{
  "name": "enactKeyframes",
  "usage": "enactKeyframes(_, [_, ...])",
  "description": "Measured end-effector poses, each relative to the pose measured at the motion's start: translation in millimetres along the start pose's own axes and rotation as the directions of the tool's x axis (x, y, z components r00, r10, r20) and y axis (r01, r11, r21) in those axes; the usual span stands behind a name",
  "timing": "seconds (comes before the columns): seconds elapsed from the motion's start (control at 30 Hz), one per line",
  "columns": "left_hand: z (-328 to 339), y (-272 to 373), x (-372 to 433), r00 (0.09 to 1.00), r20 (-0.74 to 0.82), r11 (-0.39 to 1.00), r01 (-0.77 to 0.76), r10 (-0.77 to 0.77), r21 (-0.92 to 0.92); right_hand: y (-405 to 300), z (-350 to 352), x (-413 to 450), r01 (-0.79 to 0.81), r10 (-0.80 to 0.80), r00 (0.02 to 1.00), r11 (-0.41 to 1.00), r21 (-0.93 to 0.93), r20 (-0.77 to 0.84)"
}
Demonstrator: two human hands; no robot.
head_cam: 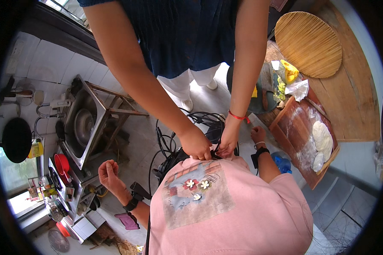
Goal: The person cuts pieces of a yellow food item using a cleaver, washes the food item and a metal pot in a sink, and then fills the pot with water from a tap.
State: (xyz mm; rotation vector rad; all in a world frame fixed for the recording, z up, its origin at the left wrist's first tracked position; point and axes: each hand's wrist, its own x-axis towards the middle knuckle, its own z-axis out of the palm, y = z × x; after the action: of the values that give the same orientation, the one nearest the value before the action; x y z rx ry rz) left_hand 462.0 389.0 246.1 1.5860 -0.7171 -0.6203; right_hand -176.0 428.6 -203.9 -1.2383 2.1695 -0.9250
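Observation:
My left hand (109,174) is raised out to the left, fingers curled in towards the thumb, with nothing visible in it. My right hand (258,134) is loosely curled on the right, near a floured wooden board (285,130), and also looks unoccupied. Black straps with devices circle both my wrists. Another person's two hands (196,145) (227,140) meet at the lower edge of my pink shirt (252,204), by a bundle of black cables (169,140). What their fingertips grip is largely hidden.
Dough (322,137) lies on the floured board. A cleaver (266,83) rests on a round dark board (258,102) near cut pumpkin (289,72). A steel sink (84,126) and red pan (62,165) stand left. The other person's legs (178,84) are ahead.

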Motion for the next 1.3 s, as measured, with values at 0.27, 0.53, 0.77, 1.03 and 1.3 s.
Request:
enactKeyframes(0.27, [2.5, -2.5, -7.4, 1.0, -0.002, 1.0, 0.005, -0.005, -0.005, 0.4, -0.1, -1.7, 0.061, -0.061, 0.998, 0.993, -0.098, 0.004])
enactKeyframes(0.53, [5.0, -2.4, -10.7, 1.0, 0.018, 1.0, 0.005, -0.005, 0.003, -0.4, -5.7, -12.9, 0.062, -0.063, 0.998, 0.995, -0.073, -0.004])
enactKeyframes(0.77, [11.9, 0.5, -12.2, 1.0, 0.027, 1.0, -0.001, 0.0, 0.02, 11.9, -10.1, -14.1, -0.023, 0.025, 0.999, 0.998, -0.05, 0.033])
enactKeyframes(1.03, [12.4, -6.2, -12.9, 1.0, 0.022, 0.999, -0.002, 0.001, 0.032, -18.4, -16.8, -10.9, -0.135, 0.136, 0.99, 0.991, -0.02, 0.024])
enactKeyframes(1.3, [19.4, -1.7, -15.2, 1.0, 0.006, 0.999, 0.017, -0.018, 0.045, 7.7, -10.4, -2.8, -0.084, 0.084, 0.996, 0.996, 0.036, 0.009])
